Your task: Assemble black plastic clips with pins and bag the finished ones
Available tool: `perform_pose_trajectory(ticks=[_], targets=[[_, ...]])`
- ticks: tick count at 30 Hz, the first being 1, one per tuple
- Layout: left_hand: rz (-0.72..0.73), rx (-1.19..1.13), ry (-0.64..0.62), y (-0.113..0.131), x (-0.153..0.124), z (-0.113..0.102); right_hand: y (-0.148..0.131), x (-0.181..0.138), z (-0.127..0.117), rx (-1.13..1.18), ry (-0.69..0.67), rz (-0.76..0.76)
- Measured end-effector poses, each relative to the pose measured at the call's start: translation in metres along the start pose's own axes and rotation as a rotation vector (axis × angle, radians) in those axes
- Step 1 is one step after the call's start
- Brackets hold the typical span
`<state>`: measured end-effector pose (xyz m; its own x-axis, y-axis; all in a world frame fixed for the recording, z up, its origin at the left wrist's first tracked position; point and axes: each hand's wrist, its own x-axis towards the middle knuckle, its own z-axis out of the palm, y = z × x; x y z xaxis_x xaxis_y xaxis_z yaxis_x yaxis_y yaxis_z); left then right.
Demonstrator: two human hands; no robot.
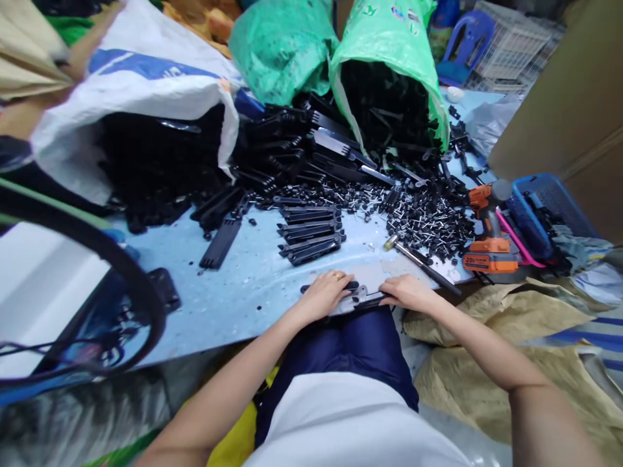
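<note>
At the table's front edge, my left hand (327,295) is closed over a long black plastic part, and the part's ends show past the fingers. My right hand (406,293) pinches the right end of a black plastic strip (370,299). A small grey metal tab (362,293) shows between the two hands. Just beyond them lies a neat stack of black plastic pieces (311,233). A hammer (423,264) with a brassy head and dark handle rests beyond my right hand. Further back spreads a pile of small black parts and metal pins (428,217).
A white sack (160,97) and a green bag (389,45) spill black parts at the back. An orange cordless drill (489,227) stands at right by a blue basket (549,214). A black hoop-like tube (141,272) crosses the left foreground. Brown paper sacks (496,311) lie low at right.
</note>
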<state>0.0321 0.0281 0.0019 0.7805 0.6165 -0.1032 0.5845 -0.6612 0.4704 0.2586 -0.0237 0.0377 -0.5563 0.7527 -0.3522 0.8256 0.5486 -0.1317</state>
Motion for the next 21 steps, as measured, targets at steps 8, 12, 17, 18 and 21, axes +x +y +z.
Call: perform_pose_trajectory(ticks=[8, 12, 17, 18, 21], targets=[[-0.024, 0.076, 0.043, 0.015, 0.004, -0.002, -0.017, 0.011, 0.001, -0.026, 0.054, 0.114], [-0.002, 0.067, 0.17, 0.008, 0.001, 0.008, -0.027, 0.011, -0.004, -0.068, 0.155, 0.172], [0.039, 0.055, 0.269, 0.0, -0.004, 0.015, -0.028, 0.016, -0.02, -0.102, 0.141, 0.134], [0.037, 0.046, 0.272, -0.001, -0.005, 0.015, -0.024, 0.017, -0.022, -0.11, 0.137, 0.109], [0.052, 0.026, 0.204, 0.0, 0.002, 0.009, -0.008, 0.018, -0.021, -0.087, 0.145, 0.033]])
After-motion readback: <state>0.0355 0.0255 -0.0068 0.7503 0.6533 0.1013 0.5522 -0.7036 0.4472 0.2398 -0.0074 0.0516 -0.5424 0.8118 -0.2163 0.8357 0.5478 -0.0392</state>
